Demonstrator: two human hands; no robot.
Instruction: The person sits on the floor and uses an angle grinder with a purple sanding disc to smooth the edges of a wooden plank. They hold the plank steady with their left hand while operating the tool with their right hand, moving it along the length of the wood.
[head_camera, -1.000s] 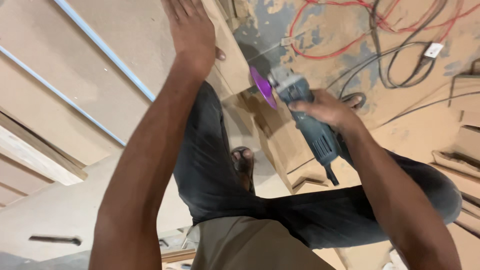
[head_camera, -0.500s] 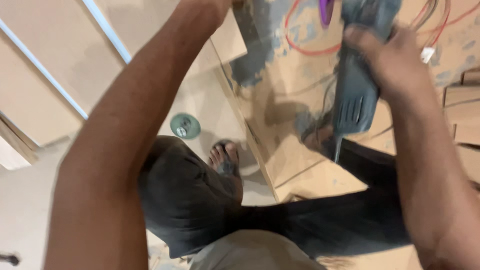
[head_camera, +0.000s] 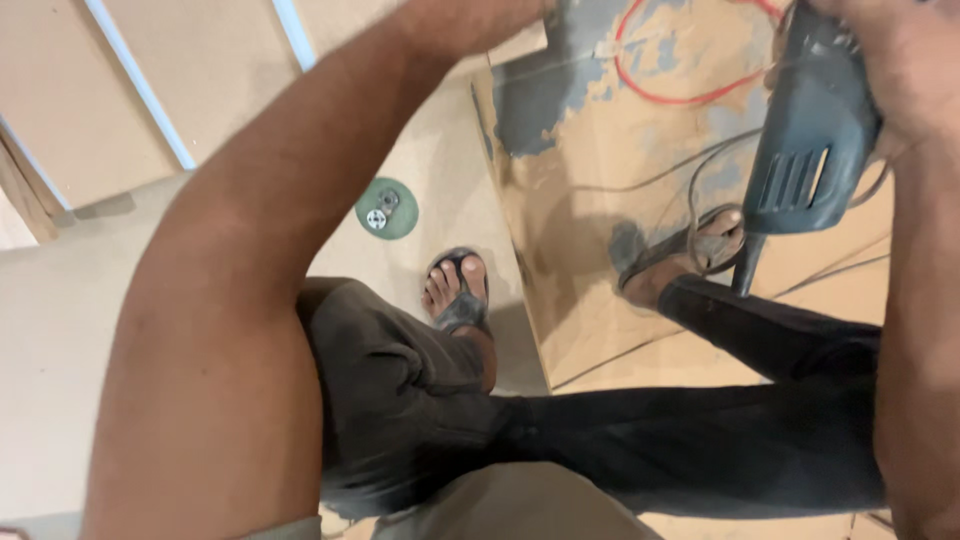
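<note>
At the top right of the view, the angle grinder (head_camera: 808, 150) shows only its rear body: a blue-grey plastic casing with slanted vent slots, tapering to a dark cord stub that hangs down toward the person's sandalled foot (head_camera: 700, 245). Its disc end is cut off by the frame edge. The right hand (head_camera: 905, 60) is wrapped closed around the upper part of the casing, fingers curled over it. The left hand (head_camera: 480, 15) is mostly out of frame at the top edge; only its wrist shows, close to a board edge (head_camera: 520, 40), and how far open it is cannot be told. Below the left forearm, a green disc (head_camera: 386, 208) lies on the dusty floor. Beneath the grinder, a red cable (head_camera: 680, 97) loops.
</note>
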